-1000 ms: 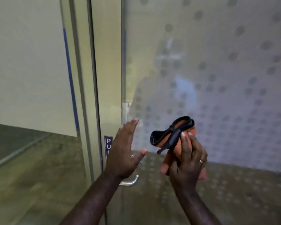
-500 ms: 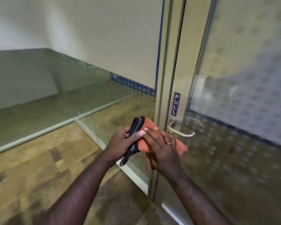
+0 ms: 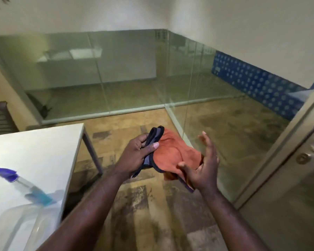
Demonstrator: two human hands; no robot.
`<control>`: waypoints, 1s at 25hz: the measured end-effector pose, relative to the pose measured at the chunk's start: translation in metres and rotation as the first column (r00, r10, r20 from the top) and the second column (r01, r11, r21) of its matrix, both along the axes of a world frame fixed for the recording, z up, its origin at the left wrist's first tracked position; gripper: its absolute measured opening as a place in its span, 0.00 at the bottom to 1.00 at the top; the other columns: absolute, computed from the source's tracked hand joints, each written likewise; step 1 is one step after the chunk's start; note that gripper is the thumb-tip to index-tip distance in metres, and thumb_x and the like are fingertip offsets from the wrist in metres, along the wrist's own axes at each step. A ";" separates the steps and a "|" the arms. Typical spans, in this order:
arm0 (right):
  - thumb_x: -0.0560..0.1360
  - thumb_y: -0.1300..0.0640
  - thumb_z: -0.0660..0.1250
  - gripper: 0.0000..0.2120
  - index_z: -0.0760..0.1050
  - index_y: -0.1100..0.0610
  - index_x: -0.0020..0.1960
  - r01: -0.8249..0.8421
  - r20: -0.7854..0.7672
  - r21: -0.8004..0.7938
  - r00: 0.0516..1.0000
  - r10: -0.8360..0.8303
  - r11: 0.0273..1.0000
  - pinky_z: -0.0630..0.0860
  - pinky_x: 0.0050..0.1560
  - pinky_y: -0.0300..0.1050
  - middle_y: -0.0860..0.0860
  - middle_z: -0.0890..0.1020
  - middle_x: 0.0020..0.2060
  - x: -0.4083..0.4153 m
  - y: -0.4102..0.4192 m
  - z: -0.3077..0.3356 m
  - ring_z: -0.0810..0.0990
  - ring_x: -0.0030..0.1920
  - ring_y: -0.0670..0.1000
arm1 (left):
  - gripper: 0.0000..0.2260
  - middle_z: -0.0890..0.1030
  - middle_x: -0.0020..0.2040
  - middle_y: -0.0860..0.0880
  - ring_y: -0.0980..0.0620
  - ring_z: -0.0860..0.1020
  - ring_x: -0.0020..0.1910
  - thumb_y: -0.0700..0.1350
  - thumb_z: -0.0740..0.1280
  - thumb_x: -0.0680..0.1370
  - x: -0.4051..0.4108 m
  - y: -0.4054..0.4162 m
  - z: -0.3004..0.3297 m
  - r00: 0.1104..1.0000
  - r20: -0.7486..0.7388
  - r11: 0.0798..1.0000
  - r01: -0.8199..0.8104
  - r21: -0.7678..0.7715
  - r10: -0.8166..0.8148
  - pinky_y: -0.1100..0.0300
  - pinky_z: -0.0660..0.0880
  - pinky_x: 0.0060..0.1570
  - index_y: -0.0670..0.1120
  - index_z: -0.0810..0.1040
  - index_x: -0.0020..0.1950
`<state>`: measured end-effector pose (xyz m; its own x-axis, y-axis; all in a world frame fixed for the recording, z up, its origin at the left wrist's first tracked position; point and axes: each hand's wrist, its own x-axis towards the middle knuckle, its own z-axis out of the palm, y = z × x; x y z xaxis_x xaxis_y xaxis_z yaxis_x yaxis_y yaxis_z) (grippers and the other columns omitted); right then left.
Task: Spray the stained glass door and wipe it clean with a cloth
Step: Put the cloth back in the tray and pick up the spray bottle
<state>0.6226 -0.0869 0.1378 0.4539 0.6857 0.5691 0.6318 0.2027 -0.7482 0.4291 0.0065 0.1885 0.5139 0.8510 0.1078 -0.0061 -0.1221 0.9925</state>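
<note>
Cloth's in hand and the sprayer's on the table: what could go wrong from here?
1. The left hand pinches only the edge of the orange cloth; the right hand is open beneath it, so the cloth could slip to the dirty floor.
2. The spray bottle stands near the white table edge by the left arm; a careless reach may knock it off.
3. The glass door sits at the far right, easy to bump when turning.

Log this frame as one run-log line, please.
left hand: grips cloth | right hand: open under cloth | spray bottle: on white table | door: right, untouched
</note>
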 end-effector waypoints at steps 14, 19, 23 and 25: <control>0.79 0.54 0.65 0.17 0.74 0.55 0.66 -0.787 -0.779 -0.099 0.442 0.444 0.609 0.77 0.61 0.53 0.56 0.82 0.60 -0.302 0.066 -0.060 0.80 0.60 0.57 | 0.11 0.84 0.54 0.55 0.60 0.82 0.53 0.45 0.67 0.81 -0.349 -0.016 -0.047 0.870 -0.169 0.881 -0.472 -0.011 0.464 0.65 0.78 0.49 0.54 0.77 0.63; 0.79 0.52 0.64 0.16 0.74 0.54 0.65 -0.811 -0.736 -0.293 0.529 0.422 0.506 0.78 0.59 0.59 0.55 0.83 0.57 -0.383 0.068 -0.081 0.82 0.56 0.56 | 0.14 0.83 0.55 0.55 0.56 0.81 0.56 0.47 0.67 0.80 -0.431 -0.033 -0.079 0.669 -0.427 0.779 -0.605 0.164 0.609 0.63 0.75 0.56 0.52 0.77 0.66; 0.79 0.54 0.64 0.16 0.72 0.52 0.66 -0.882 -0.812 -0.359 0.457 0.363 0.306 0.82 0.44 0.44 0.54 0.82 0.57 -0.430 0.078 -0.101 0.84 0.51 0.51 | 0.19 0.82 0.63 0.50 0.49 0.79 0.61 0.55 0.66 0.78 -0.473 -0.032 -0.102 0.569 -0.615 0.784 -0.605 0.135 0.545 0.54 0.73 0.62 0.56 0.75 0.68; 0.79 0.58 0.64 0.14 0.72 0.52 0.65 -0.895 -0.850 -0.380 0.437 0.293 0.234 0.80 0.38 0.37 0.51 0.84 0.54 -0.446 0.087 -0.114 0.85 0.47 0.48 | 0.23 0.80 0.66 0.47 0.47 0.78 0.64 0.50 0.72 0.77 -0.485 -0.029 -0.114 0.518 -0.723 0.806 -0.585 0.091 0.458 0.59 0.70 0.62 0.51 0.74 0.71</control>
